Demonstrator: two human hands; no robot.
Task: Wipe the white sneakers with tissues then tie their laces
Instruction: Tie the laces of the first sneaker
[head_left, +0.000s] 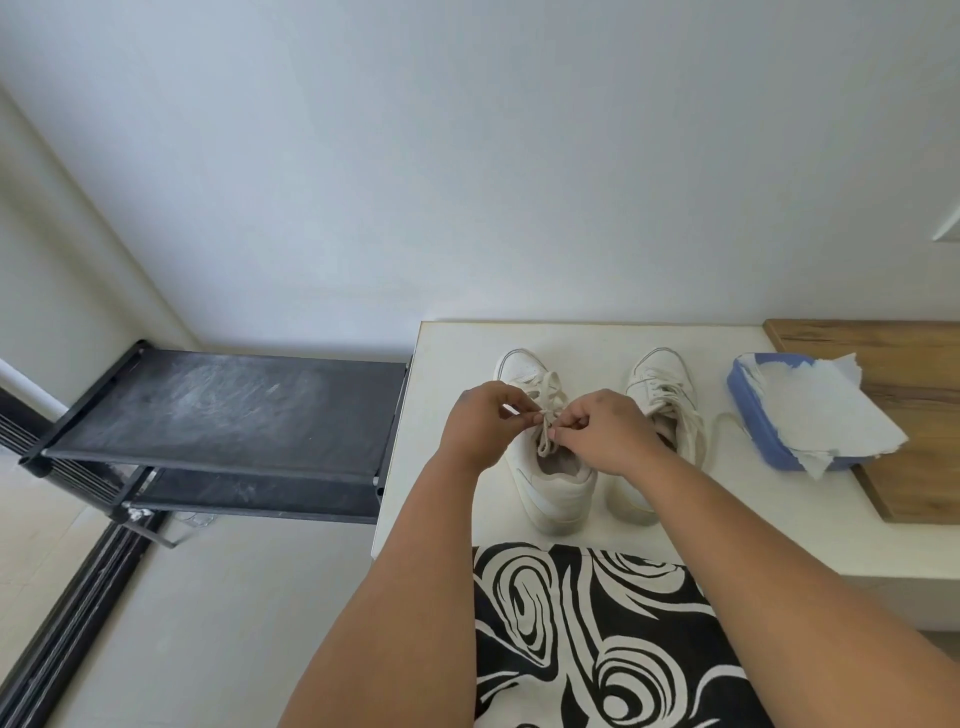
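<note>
Both hands pinch lace: left hand (480, 423), right hand (597, 431), over left sneaker (550, 483) on worktop (727, 499) — keep loops taut, pull evenly; right sneaker (662, 395) laces loose.

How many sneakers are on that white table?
2. The left sneaker stands under both hands, its laces pinched by the left hand and right hand. The right sneaker stands beside it, nearer the tissue pack.

Both hands, left hand (478, 423) and right hand (602, 431), pinching the laces (546, 415) over the left sneaker (550, 483).
</note>
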